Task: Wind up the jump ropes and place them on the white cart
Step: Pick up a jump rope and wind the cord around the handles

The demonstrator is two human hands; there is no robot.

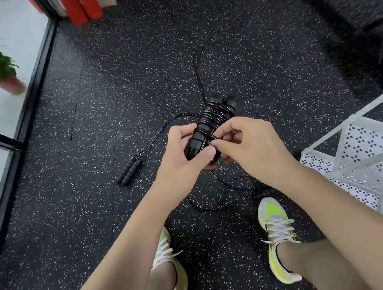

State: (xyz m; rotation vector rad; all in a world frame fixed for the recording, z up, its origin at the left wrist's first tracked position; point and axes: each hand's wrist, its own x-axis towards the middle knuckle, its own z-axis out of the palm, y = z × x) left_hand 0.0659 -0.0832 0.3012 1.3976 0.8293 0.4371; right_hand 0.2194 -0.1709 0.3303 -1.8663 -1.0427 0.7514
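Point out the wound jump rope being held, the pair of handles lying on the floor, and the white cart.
wound jump rope [215, 113]: head view, on the cord coils around the handles.
handles on the floor [129, 171]: head view, middle of the two black handles.
white cart [368, 155]: head view, on its perforated shelf.

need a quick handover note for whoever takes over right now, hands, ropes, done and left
Left hand: grips the paired handles of the rope bundle.
Right hand: pinches the cord at the bundle, tucking the last turn.
Done: this rope is nearly wound, not yet on the white cart at the right.
Left: finish the tuck and place it; a second rope lies unwound on the floor at the left, loose cord by the shoes.
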